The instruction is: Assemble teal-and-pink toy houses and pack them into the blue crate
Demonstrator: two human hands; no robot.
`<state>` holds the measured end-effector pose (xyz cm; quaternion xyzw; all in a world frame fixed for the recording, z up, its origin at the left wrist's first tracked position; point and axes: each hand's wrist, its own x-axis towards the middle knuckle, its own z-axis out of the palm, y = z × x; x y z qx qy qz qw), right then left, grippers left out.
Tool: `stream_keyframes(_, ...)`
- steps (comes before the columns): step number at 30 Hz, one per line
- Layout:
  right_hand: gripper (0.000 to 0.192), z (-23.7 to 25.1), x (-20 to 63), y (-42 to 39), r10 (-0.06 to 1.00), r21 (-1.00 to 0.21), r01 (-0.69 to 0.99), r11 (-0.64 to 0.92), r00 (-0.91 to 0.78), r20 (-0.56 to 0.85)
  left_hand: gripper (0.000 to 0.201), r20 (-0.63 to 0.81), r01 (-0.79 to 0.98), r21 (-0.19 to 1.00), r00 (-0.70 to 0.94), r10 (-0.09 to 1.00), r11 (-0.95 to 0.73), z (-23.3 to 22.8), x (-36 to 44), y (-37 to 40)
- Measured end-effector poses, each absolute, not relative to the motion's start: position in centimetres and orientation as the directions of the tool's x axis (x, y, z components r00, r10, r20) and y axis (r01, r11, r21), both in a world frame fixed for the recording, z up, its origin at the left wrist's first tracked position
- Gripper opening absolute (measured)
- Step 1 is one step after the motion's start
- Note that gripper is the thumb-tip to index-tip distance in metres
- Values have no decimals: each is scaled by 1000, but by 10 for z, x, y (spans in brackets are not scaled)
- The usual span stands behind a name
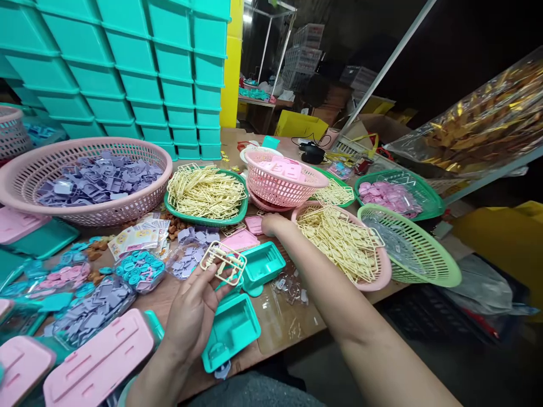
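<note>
Here the left hand [193, 316] pinches a cream plastic frame [223, 262] between thumb and fingers, holding it just above a teal tray [231, 330] that lies at the near edge of the tabletop [284, 325]. The frame's long axis runs left to right, tilted up toward the right. The right hand [271, 224] reaches farther in, toward the middle of the tabletop, beside a pink basket of cream frames [343, 243]; whether its fingers are spread or closed I cannot tell. A second teal tray [263, 263] sits just right of the held frame.

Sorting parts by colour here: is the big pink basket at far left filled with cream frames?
No, the big pink basket holds purple pieces.
</note>
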<state>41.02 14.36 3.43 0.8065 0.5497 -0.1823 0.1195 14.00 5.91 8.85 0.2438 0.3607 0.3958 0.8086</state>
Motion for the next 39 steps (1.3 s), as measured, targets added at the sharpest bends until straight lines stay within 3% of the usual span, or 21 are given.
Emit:
stream_keyframes(3, 35, 42, 405, 134, 858, 17, 927, -374, 353, -372, 16, -408, -491, 648, 421, 810, 582, 89, 136, 61)
stream_keyframes(6, 23, 57, 402, 119, 924, -30, 947, -321, 306, -228, 18, -428, -510, 623, 413, 804, 593, 90, 133, 62)
stream_keyframes(8, 28, 69, 399, 107, 958, -69, 961, -269, 260, -122, 19, -430, -511, 625, 406, 806, 591, 89, 133, 63)
stream_keyframes(11, 33, 84, 379, 81, 962, -199, 968, -153, 191, 193, 17, -424, -522, 632, 386, 819, 573, 88, 134, 62)
stream_keyframes(13, 28, 87, 355, 56, 842, -277, 957, 90, 75, 534, 16, -407, -532, 636, 385, 828, 560, 88, 136, 61)
stream_keyframes(15, 25, 83, 327, 31, 642, -191, 904, 382, -112, 758, 17, -378, -543, 616, 432, 819, 571, 89, 138, 58)
stream_keyframes(18, 28, 69, 294, -1, 551, -59, 836, 545, -305, 777, 21, -344, -541, 582, 512, 787, 607, 88, 142, 53)
stream_keyframes(21, 33, 59, 284, -19, 583, -128, 817, 562, -282, 762, 23, -347, -491, 641, 500, 793, 590, 85, 144, 48)
stream_keyframes(23, 41, 59, 287, -28, 602, -211, 814, 541, -200, 773, 28, -350, -447, 685, 492, 798, 576, 85, 145, 45)
stream_keyframes(25, 48, 63, 290, -35, 638, -353, 831, 430, -4, 770, 33, -338, -402, 725, 499, 798, 559, 87, 148, 40)
stream_keyframes(28, 42, 67, 291, -43, 685, -594, 757, 271, 282, 672, 43, -304, -336, 787, 517, 800, 516, 91, 158, 31)
stream_keyframes(30, 36, 67, 293, -46, 722, -661, 700, 270, 307, 620, 45, -309, -307, 806, 512, 802, 506, 93, 166, 24)
stream_keyframes(34, 28, 66, 334, -58, 709, -612, 765, 201, 318, 629, 25, -430, -298, 739, 482, 763, 604, 97, 179, 19)
stream_keyframes(36, 23, 65, 374, -71, 694, -535, 845, -16, 395, 603, 11, -502, -279, 687, 484, 716, 671, 100, 182, 20)
stream_keyframes(39, 23, 62, 433, -91, 710, -353, 856, -377, 512, 484, 15, -569, -228, 648, 489, 661, 726, 103, 186, 19)
